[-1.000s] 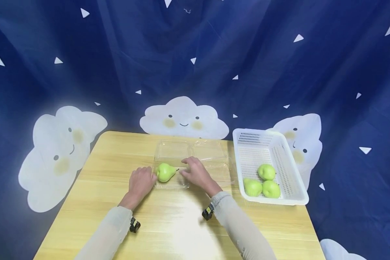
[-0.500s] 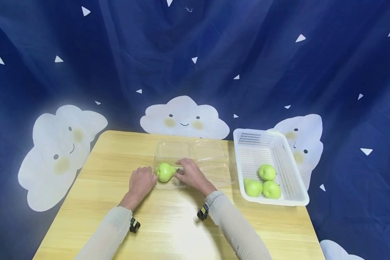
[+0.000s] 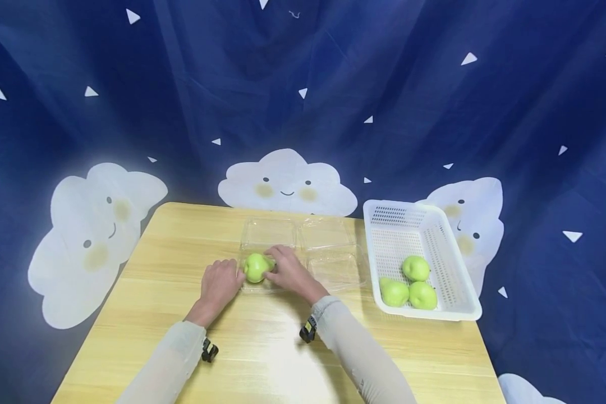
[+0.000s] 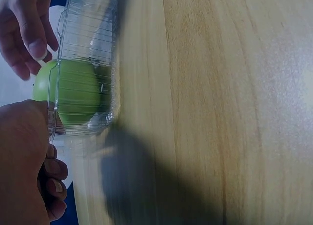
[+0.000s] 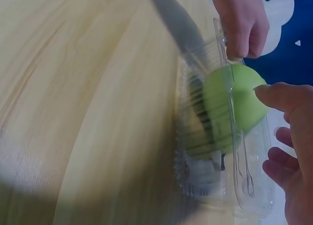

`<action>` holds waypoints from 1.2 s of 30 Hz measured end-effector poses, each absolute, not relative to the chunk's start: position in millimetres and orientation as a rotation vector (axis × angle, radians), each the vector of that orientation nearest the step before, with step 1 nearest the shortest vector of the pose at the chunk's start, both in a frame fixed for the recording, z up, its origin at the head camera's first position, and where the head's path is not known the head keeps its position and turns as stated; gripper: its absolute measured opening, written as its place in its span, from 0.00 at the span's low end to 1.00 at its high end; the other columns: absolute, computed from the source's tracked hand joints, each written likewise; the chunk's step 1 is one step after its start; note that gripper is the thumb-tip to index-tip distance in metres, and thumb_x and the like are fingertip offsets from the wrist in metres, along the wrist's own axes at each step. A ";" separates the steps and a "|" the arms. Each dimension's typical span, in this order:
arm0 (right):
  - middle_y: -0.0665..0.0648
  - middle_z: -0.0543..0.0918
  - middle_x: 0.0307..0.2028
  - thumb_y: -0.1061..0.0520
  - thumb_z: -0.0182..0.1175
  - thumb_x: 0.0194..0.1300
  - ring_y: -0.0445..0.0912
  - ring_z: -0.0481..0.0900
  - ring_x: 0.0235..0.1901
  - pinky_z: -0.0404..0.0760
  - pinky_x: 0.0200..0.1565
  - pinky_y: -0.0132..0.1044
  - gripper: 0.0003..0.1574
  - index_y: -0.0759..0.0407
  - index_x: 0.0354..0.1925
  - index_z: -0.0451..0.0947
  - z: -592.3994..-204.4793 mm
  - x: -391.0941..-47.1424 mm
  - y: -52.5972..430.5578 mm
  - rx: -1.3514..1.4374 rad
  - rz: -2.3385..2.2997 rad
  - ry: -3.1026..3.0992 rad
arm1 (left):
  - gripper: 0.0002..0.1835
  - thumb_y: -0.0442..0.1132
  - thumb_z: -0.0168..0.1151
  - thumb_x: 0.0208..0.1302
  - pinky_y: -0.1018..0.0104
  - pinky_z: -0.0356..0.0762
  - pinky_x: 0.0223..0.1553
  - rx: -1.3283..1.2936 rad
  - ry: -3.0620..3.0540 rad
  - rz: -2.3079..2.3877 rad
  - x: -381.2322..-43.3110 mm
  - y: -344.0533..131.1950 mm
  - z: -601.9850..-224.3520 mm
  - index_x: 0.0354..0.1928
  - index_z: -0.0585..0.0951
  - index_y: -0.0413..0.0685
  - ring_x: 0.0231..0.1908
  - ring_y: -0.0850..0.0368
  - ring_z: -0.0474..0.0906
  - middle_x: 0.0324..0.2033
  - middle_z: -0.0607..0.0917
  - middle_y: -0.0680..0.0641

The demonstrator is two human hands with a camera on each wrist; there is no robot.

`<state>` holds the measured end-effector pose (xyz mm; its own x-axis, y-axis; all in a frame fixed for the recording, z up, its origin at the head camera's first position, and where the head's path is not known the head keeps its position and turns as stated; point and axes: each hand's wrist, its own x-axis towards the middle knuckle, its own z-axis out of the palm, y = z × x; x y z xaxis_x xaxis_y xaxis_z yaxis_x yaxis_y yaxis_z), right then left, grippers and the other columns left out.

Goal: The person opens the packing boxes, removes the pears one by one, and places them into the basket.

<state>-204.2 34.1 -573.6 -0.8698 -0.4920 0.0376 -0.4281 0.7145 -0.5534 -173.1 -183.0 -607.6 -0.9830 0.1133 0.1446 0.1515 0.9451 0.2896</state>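
Observation:
A green pear [image 3: 255, 268] lies on its side in the near left part of a clear plastic container [image 3: 270, 229]. My left hand [image 3: 220, 285] grips the container's left rim, thumb on top and fingers curled below, as the left wrist view shows. My right hand [image 3: 290, 273] is at the pear's stem end, fingers loosely bent and apart. In the right wrist view its thumb meets or nearly meets the pear [image 5: 247, 95], with the other fingers off it. The stem is mostly hidden behind the right hand in the head view.
More clear plastic sections [image 3: 333, 268] lie to the right of the pear. A white perforated basket [image 3: 451, 247] stands at the table's right edge, with three green pears [image 3: 416, 269] in its near end. A blue curtain with clouds hangs behind the wooden table [image 3: 182, 241].
My right hand has moved left, from beyond the stem to around the pear's narrow end. The pear has barely moved, and my left hand has stayed at the container's rim.

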 end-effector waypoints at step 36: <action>0.59 0.65 0.77 0.51 0.74 0.62 0.54 0.64 0.76 0.73 0.73 0.48 0.48 0.52 0.75 0.66 -585.6 -200.9 8.5 -0.957 -0.688 2.763 | 0.15 0.42 0.58 0.69 0.59 0.67 0.29 -0.213 -2.977 -0.454 -173.1 -184.2 -608.2 0.23 0.71 0.48 0.23 0.51 0.67 0.18 0.73 0.49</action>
